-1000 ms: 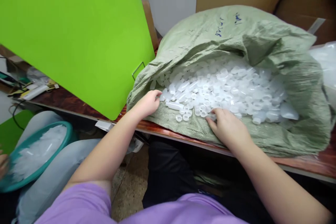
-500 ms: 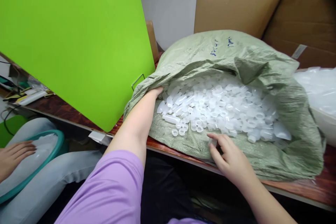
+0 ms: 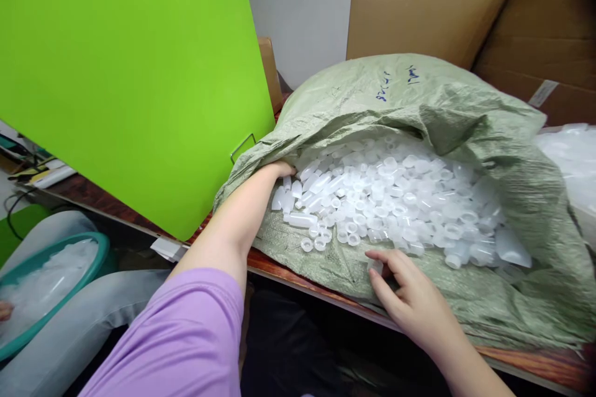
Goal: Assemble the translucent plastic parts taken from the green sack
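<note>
A big green woven sack [image 3: 419, 105] lies open on the wooden table [image 3: 549, 363], filled with several small translucent white plastic vials [image 3: 395, 198]. My left hand [image 3: 279, 170] reaches into the sack's left edge with its fingers tucked under the fabric and hidden. My right hand [image 3: 410, 291] rests on the sack's lower lip with fingers curled round one small white vial [image 3: 376, 267] at the front of the pile.
A bright green board [image 3: 130, 68] leans at the left. Cardboard sheets [image 3: 442, 6] stand behind the sack. A clear plastic bag [image 3: 570, 155] sits at the right. At lower left another person's lap holds a teal basin [image 3: 51, 285] of white parts.
My left hand went from the vials at the sack's mouth deeper into its left edge. My right hand drew back to the sack's lip. The other person's hand left the basin.
</note>
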A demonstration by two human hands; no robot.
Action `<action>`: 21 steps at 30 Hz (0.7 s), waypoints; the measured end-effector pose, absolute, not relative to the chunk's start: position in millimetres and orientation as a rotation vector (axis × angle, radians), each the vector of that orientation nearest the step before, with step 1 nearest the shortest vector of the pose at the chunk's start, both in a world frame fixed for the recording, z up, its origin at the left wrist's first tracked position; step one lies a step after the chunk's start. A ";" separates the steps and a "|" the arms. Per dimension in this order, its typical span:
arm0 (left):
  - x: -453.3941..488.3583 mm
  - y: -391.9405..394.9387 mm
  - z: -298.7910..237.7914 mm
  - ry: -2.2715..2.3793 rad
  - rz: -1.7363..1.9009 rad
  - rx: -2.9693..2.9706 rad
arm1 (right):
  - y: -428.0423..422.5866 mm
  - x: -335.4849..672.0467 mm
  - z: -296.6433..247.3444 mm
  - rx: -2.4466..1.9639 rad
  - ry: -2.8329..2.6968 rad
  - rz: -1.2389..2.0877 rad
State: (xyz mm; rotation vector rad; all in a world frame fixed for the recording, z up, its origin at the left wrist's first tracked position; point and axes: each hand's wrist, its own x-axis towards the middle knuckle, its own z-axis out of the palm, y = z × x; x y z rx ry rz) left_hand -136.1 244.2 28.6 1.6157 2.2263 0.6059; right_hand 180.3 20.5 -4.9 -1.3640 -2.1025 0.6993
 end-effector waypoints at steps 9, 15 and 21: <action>-161.8 207.3 34.8 2.258 0.338 1.914 | 19.9 179.1 -2.3 -1.331 -2.101 0.708; -183.6 184.1 33.8 2.294 0.210 1.885 | 19.5 180.0 -4.3 -1.324 -2.103 0.727; -173.3 191.0 31.0 2.394 0.232 1.758 | 20.6 178.9 -4.7 -1.355 -2.123 0.724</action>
